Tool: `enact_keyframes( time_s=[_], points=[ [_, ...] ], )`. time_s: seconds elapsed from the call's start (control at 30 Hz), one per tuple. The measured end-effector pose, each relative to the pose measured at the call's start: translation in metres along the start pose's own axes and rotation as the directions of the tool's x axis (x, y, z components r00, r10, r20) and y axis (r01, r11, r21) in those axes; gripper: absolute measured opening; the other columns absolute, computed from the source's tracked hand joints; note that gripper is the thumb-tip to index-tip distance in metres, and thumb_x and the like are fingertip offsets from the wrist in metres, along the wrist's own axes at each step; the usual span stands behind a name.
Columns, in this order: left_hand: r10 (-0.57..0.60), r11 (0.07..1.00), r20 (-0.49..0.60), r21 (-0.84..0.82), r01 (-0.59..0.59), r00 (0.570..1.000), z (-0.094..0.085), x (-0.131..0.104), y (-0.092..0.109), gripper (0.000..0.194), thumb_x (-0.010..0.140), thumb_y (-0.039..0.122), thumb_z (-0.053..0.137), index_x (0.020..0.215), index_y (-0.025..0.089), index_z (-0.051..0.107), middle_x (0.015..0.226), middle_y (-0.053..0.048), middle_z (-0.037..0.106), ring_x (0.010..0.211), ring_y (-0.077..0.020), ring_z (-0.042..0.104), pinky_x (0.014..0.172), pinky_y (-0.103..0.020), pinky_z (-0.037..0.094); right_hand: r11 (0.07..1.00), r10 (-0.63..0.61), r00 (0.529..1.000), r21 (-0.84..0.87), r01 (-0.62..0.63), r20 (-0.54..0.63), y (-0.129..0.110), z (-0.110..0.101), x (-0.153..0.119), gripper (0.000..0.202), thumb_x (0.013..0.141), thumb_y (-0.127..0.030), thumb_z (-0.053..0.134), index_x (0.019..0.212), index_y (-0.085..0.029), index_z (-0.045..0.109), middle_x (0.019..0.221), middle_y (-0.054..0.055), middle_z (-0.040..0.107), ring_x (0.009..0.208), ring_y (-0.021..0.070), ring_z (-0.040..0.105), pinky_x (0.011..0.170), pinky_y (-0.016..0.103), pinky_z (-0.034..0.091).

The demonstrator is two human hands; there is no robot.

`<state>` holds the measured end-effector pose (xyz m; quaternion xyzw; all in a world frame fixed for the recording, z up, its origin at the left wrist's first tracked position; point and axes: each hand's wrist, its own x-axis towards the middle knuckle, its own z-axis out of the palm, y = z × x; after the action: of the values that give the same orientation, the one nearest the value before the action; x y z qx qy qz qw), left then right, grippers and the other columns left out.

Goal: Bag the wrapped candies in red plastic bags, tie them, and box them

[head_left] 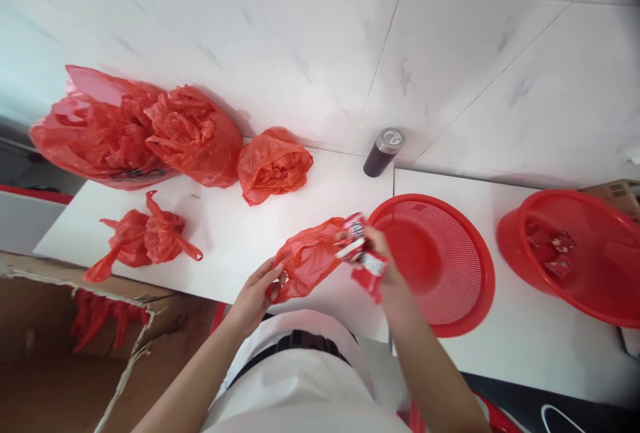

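Note:
My left hand (257,296) pinches the near left edge of a thin red plastic bag (313,259), which spreads out above the white table. At the bag's right end, my right hand (377,253) is closed around several small red-and-white packets (369,266), blurred by motion. I cannot tell whether the packets touch the bag. Right beside that hand stands a red mesh basket (460,273) with no packets visible in it. A second red basket (545,266) at the far right holds several small red packets (560,249).
Against the tiled wall sit large red bags (200,139) and a smaller bag of crumpled plastic (275,166). Two tied red bags (150,233) lie at the left. A dark tumbler (383,153) stands behind the mesh basket. An opened cardboard box (120,366) holds more red bags.

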<state>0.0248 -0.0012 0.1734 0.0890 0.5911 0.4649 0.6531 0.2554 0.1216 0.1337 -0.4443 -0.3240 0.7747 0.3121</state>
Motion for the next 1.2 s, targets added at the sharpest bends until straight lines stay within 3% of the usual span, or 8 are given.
enact_keyframes(
  time_s=[0.2,0.33,0.57,0.73,0.83,0.93,1.07,1.2],
  points=[
    [0.135,0.988,-0.017,0.076,-0.133,0.991,0.005,-0.011,0.003,0.041,0.08,0.044,0.069,0.114,0.024,0.065,0.062,0.006,0.049,0.05,-0.0068,0.037,0.051,-0.018,0.036,0.97,0.112,0.993,-0.211,-0.12,-0.048,0.066,0.085,0.023,0.037,0.081,-0.051,0.05,0.093,-0.018,0.059,0.078,0.004,0.066,0.066,0.0166,0.061,0.057,0.027,0.05],
    [0.142,0.972,-0.093,0.203,-0.121,0.985,-0.018,-0.015,0.004,0.062,0.077,0.047,0.069,0.132,0.024,0.055,0.057,0.007,0.047,0.046,-0.0066,0.036,0.047,-0.018,0.031,0.911,0.059,0.994,-0.403,-0.091,-0.091,0.071,0.071,0.034,0.034,0.087,-0.042,0.042,0.103,-0.018,0.061,0.092,0.006,0.069,0.083,0.0196,0.065,0.07,0.031,0.052],
    [0.175,0.877,-0.256,0.48,-0.032,0.951,-0.075,-0.031,0.036,0.066,0.069,0.052,0.073,0.125,0.02,0.06,0.053,0.008,0.044,0.044,-0.0075,0.035,0.043,-0.018,0.026,0.587,0.008,1.0,-0.809,0.001,0.007,0.015,0.044,0.003,0.009,0.074,-0.028,0.067,0.076,-0.02,0.066,0.084,0.009,0.07,0.09,0.0284,0.064,0.084,0.04,0.044],
    [0.379,0.742,-0.367,0.67,-0.041,0.849,-0.095,-0.037,0.06,0.041,0.069,0.056,0.071,0.083,0.018,0.066,0.057,0.003,0.056,0.05,-0.0112,0.046,0.046,-0.02,0.035,-0.057,0.005,0.927,-0.926,0.374,0.375,-0.022,0.058,-0.032,0.03,0.086,-0.045,0.058,0.082,-0.018,0.071,0.084,0.014,0.072,0.086,0.0305,0.066,0.082,0.042,0.045],
    [0.358,0.743,-0.355,0.668,-0.033,0.864,-0.095,-0.034,0.058,0.041,0.068,0.057,0.071,0.078,0.018,0.065,0.051,0.004,0.052,0.047,-0.0112,0.045,0.044,-0.02,0.034,-0.338,0.135,0.875,-0.809,0.481,0.465,-0.038,0.069,-0.041,0.014,0.081,-0.028,0.066,0.073,-0.018,0.072,0.073,0.013,0.071,0.077,0.0288,0.066,0.076,0.04,0.046],
    [0.29,0.759,-0.361,0.651,0.017,0.886,-0.095,-0.035,0.051,0.044,0.065,0.055,0.075,0.086,0.017,0.067,0.053,0.002,0.058,0.047,-0.0139,0.051,0.043,-0.022,0.037,-0.336,0.237,0.783,-0.708,0.621,0.575,-0.052,0.08,-0.056,0.021,0.076,-0.004,0.058,0.075,-0.02,0.072,0.068,0.008,0.07,0.066,0.021,0.063,0.064,0.032,0.044],
    [0.207,0.84,-0.329,0.542,0.005,0.921,-0.097,-0.046,0.045,0.057,0.065,0.049,0.079,0.111,0.018,0.063,0.063,0.001,0.064,0.053,-0.0169,0.059,0.048,-0.024,0.045,-0.075,0.135,0.631,-0.627,0.776,0.764,-0.068,0.085,-0.064,0.029,0.087,-0.013,0.05,0.104,-0.026,0.069,0.093,0.004,0.072,0.08,0.0183,0.063,0.071,0.031,0.047],
    [0.143,0.93,-0.3,0.367,-0.025,0.943,-0.095,-0.058,0.036,0.058,0.061,0.039,0.084,0.112,0.019,0.063,0.065,0.001,0.065,0.055,-0.0169,0.061,0.049,-0.025,0.047,-0.095,-0.061,0.778,-0.78,0.619,0.625,-0.068,0.055,-0.036,0.035,0.083,-0.03,0.064,0.118,-0.028,0.064,0.125,0.009,0.06,0.11,0.0282,0.056,0.094,0.045,0.042]
  ],
)
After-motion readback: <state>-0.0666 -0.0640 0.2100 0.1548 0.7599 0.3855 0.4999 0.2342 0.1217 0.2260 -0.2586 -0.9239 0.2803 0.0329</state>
